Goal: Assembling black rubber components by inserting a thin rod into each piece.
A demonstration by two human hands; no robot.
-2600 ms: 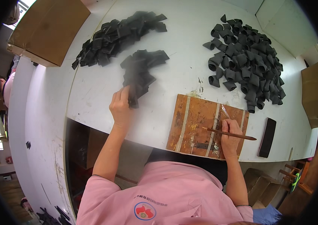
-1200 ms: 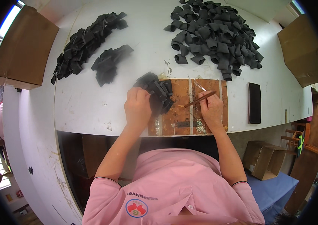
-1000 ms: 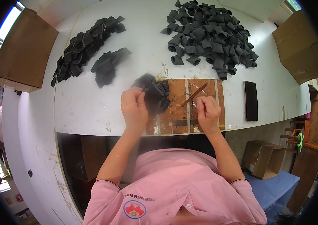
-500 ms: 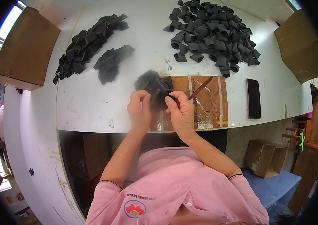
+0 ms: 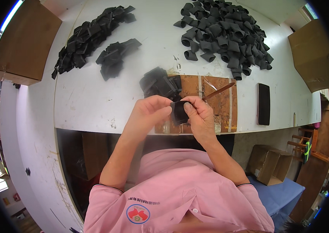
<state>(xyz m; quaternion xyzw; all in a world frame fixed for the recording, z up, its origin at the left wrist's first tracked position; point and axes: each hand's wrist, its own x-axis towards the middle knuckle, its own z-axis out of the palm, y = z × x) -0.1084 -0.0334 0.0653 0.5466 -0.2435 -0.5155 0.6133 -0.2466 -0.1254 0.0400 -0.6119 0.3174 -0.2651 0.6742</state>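
A small black fabric piece (image 5: pixel 180 113) is stretched between my hands over the near edge of the brown board (image 5: pixel 226 110). My left hand (image 5: pixel 147 115) pinches its left edge between thumb and fingers. On its right side, my right hand (image 5: pixel 202 119) grips it with the thumb on top. From behind my right hand a thin brown stick (image 5: pixel 222 89) juts up and to the right, apparently held in that hand; its lower end is hidden. Just beyond my hands a stack of flat black fabric pieces (image 5: pixel 158 82) overlaps the board's left part.
A big heap of black fabric loops (image 5: pixel 226 35) lies at the far right of the white table (image 5: pixel 83 112). Flat black piles (image 5: pixel 88 37) and a smaller pile (image 5: pixel 114 58) lie far left. A phone (image 5: pixel 263 104) is right of the board. Cardboard boxes (image 5: pixel 26 40) flank the table.
A black fabric piece now shows stretched between my hands, in front of the stack. My right hand has shifted slightly right, and the brown stick has tilted flatter with it.
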